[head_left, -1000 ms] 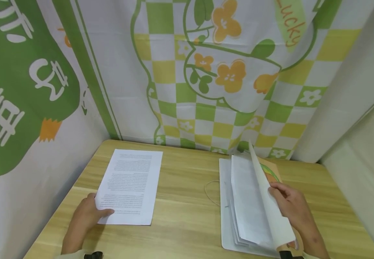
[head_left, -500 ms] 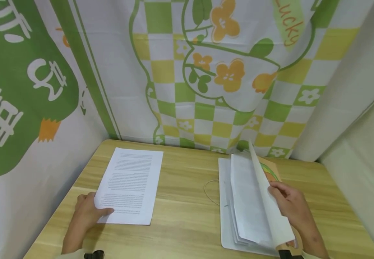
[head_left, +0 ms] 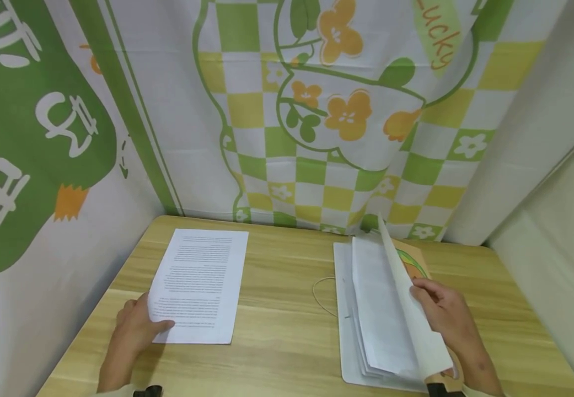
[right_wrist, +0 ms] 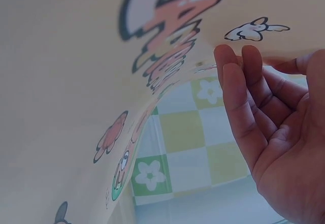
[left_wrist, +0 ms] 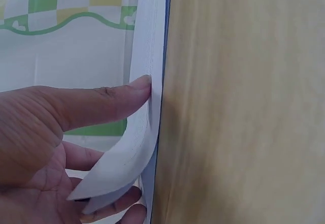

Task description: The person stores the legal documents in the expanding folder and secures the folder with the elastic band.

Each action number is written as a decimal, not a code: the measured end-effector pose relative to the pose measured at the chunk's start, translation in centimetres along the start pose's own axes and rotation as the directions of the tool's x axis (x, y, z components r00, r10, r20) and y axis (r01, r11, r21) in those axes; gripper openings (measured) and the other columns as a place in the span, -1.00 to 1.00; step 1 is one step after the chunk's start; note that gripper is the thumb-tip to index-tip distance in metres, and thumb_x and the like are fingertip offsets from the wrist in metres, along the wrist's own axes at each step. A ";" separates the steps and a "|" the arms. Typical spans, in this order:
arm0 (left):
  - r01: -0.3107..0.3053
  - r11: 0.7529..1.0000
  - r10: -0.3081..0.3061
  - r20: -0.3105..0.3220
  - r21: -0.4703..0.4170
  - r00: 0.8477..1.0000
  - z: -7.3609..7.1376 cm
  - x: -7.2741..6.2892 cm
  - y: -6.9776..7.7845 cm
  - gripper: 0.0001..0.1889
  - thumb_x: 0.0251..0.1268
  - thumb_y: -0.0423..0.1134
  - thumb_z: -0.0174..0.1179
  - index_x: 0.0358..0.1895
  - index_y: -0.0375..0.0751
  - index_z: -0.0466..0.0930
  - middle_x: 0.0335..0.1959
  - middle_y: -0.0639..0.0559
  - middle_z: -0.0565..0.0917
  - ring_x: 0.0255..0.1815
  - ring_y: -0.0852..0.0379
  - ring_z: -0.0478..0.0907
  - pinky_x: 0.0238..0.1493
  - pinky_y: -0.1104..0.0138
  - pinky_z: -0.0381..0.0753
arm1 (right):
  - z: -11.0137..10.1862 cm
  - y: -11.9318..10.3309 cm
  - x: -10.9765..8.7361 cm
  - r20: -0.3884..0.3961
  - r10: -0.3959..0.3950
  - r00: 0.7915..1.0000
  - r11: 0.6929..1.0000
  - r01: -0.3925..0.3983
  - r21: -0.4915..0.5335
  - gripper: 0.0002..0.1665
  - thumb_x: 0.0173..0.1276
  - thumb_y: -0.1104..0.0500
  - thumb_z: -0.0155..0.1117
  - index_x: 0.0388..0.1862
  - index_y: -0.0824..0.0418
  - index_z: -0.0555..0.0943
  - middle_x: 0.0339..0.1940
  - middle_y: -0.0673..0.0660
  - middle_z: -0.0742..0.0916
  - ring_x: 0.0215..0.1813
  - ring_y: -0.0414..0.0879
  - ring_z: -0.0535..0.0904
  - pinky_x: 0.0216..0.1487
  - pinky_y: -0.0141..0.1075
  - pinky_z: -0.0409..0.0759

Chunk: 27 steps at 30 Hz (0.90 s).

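Note:
A stack of printed white sheets (head_left: 194, 275) lies on the left part of the table. My left hand (head_left: 135, 328) holds its lower left corner, thumb on top; in the left wrist view the fingers reach under the sheets (left_wrist: 119, 168), whose corner bends up. On the right lies a document folder (head_left: 378, 309) with translucent inner leaves and an elastic cord (head_left: 322, 295) at its left side. My right hand (head_left: 448, 317) pinches the edge of its raised cover (head_left: 408, 309). Cartoon prints fill the outside of that cover (right_wrist: 66, 92) in the right wrist view.
The wooden table (head_left: 282, 309) shows bare wood between the sheets and the folder. A checked green and yellow curtain (head_left: 316, 182) hangs along the back edge. Cloth walls stand close at left and right.
The view has shifted slightly. My left hand still holds the sheets' corner, and my right hand keeps the folder cover raised at about the same angle.

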State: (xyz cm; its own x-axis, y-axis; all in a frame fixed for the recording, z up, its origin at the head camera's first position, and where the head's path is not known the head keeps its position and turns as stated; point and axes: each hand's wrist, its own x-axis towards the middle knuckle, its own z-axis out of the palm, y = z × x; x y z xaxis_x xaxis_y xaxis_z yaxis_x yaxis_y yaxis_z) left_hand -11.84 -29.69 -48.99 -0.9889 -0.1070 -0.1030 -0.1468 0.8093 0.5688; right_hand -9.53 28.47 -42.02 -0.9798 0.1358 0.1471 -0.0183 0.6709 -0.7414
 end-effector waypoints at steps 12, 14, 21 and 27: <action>0.017 0.999 -0.017 -0.011 0.030 1.000 0.2 -0.1 0.4 -0.06 0.09 -0.21 0.55 0.43 -0.59 0.20 0.09 -0.63 0.35 0.10 -0.52 0.31 -0.08 -0.24 0.46 | -0.1 0.1 -0.2 0.018 0.060 0.998 0.998 -0.060 0.000 -0.47 0.59 0.00 0.18 0.25 0.42 0.62 -0.12 0.28 0.73 -0.61 -0.13 0.49 -0.61 -0.26 0.46; 0.010 0.999 -0.009 -0.016 0.038 1.000 0.2 0.0 0.6 -0.08 0.06 -0.22 0.57 0.40 -0.59 0.24 0.03 -0.59 0.39 0.05 -0.48 0.35 -0.12 -0.20 0.48 | -0.1 0.1 -0.2 0.019 0.064 0.998 0.998 -0.064 0.003 -0.46 0.60 0.01 0.18 0.26 0.43 0.61 -0.12 0.28 0.73 -0.62 -0.13 0.47 -0.62 -0.26 0.46; 0.014 0.999 -0.013 -0.015 0.035 1.000 0.3 0.4 1.1 -0.06 0.03 -0.28 0.58 0.40 -0.63 0.20 -0.05 -0.56 0.42 -0.02 -0.43 0.40 -0.10 -0.18 0.48 | 0.0 0.0 -0.2 0.019 0.069 0.997 0.997 -0.070 0.015 -0.47 0.59 0.02 0.18 0.26 0.43 0.61 -0.24 0.25 0.71 -0.66 -0.14 0.43 -0.64 -0.27 0.43; 0.019 1.000 -0.019 -0.011 -0.001 1.000 0.2 0.3 1.0 0.10 0.01 -0.33 0.59 0.53 -0.57 0.00 0.03 -0.65 0.41 0.03 -0.49 0.37 -0.08 -0.19 0.47 | 0.0 -0.2 -0.2 0.022 0.082 0.996 0.997 -0.082 -0.005 -0.46 0.59 -0.01 0.18 0.26 0.42 0.61 -0.30 0.23 0.71 -0.63 -0.13 0.46 -0.62 -0.27 0.45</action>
State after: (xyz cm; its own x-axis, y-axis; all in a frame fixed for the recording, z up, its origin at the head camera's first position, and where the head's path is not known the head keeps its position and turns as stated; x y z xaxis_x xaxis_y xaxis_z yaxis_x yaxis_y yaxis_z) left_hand -12.32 -28.81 -48.68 -0.9862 -0.1288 -0.1044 -0.1654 0.8067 0.5673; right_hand -9.33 28.30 -41.94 -0.9821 0.1744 0.0708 0.0635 0.6609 -0.7478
